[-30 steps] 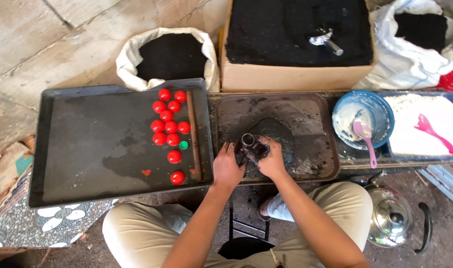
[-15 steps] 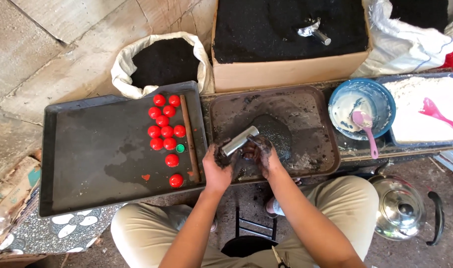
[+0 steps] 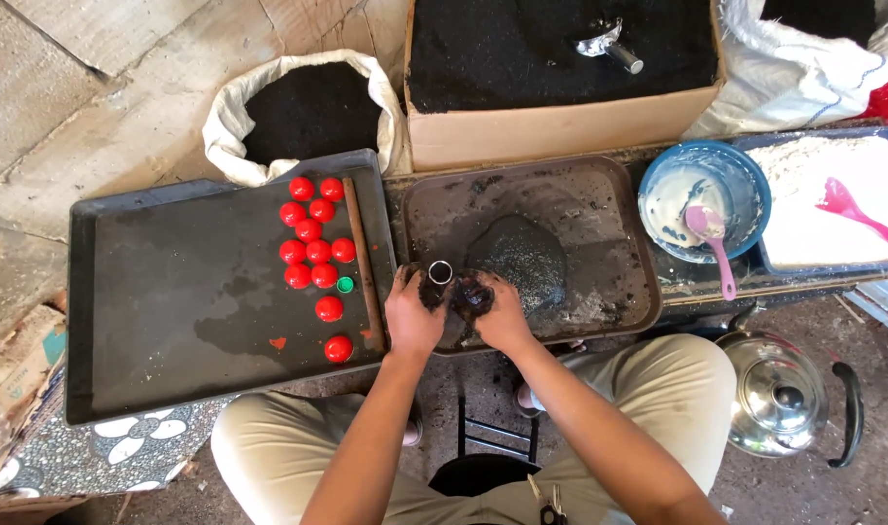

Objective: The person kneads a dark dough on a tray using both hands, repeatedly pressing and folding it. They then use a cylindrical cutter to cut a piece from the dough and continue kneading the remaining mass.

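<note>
Fingers of both hands, left and right, seemingly clamp one tube at the brown tray's seven-o'clock edge, eleven red balls lying at nine o'clock.

The tube is bare shiny metal, and the lump is black, damp and grainy. The brown tray is dull and smeared with rough dark paste. The balls look like glossy red plastic on a matt grey tray. The kettle is polished metal. The box is plain cardboard.
</note>
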